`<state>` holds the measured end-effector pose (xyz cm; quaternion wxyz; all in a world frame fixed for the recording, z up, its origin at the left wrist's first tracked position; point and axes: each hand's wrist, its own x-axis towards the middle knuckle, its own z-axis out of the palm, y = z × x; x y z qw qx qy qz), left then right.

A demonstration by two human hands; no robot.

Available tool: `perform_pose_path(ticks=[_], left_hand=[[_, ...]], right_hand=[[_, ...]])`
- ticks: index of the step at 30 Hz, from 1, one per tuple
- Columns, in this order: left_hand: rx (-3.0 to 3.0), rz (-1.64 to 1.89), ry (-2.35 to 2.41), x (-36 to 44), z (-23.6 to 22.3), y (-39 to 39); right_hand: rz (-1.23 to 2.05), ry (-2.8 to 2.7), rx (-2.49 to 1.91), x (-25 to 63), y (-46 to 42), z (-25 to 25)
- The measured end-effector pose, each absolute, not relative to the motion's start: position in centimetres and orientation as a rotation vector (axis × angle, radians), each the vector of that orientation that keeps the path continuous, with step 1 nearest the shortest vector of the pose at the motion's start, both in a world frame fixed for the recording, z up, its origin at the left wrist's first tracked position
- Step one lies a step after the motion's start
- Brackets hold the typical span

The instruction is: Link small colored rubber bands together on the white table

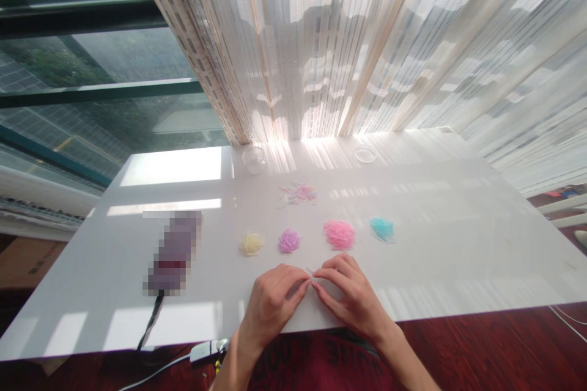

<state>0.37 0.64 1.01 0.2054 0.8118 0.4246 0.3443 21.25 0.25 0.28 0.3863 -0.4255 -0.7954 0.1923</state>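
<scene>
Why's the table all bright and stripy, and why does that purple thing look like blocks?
In the head view, light through the window and curtain seems to make bright patches and stripes on the white table; in the head view, square blocks blur the purple thing, hiding its details, while the pink pile shows thin strands.

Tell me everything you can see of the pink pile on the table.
The pink pile is a low, rounded heap of short, thin strands, plastic-looking, with loose ends poking out around its edge. It lies on the white table, between the purple pile and the turquoise pile, apart from both. It sits just beyond the right hand, which is not holding it.
</scene>
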Motion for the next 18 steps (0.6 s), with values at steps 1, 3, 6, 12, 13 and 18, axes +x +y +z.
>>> perform_pose_path(ticks=[1, 3, 6, 12, 13, 18], left_hand=[[2.261, 0.962, 1.174, 0.36, 0.95, 0.67], [2.248, 0.969, 1.155, 0.32, 0.82, 0.72], [2.219, 0.972, 1.141, 0.24, 0.68, 0.71], [2.203, 0.957, 1.132, 0.21, 0.53, 0.56], [2.2, 0.958, 1.129, 0.23, 0.5, 0.56], [2.195, 0.955, 1.122, 0.33, 0.55, 0.62]], right_hand=[[0.491, -2.025, -1.079, 21.27, 0.25, 0.25], [0.499, -2.029, -1.077, 21.3, 0.23, 0.18], [0.51, -2.022, -1.074, 21.33, 0.22, 0.07], [0.52, -2.003, -1.067, 21.27, 0.31, 0.2], [0.525, -2.001, -1.07, 21.25, 0.32, 0.22], [0.543, -1.988, -1.086, 21.13, 0.29, 0.16]])
